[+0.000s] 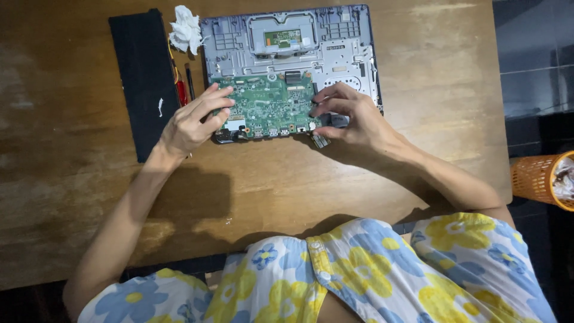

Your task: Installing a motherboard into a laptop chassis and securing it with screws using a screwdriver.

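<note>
A green circuit board (pixel 267 106) lies in the near half of an opened grey laptop shell (pixel 311 42) on the wooden table (pixel 72 179). My left hand (pixel 191 122) grips the board's left edge, fingers curled over it. At the board's right edge, my right hand (pixel 353 116) pinches the board with fingertips bent. A small ribbed connector piece (pixel 320 141) pokes out under my right hand.
A long black battery-like slab (pixel 142 78) lies left of the shell. Next to it are a red-handled screwdriver (pixel 181 90) and a crumpled white tissue (pixel 186 29). An orange mesh bin (pixel 541 178) stands on the floor at the right.
</note>
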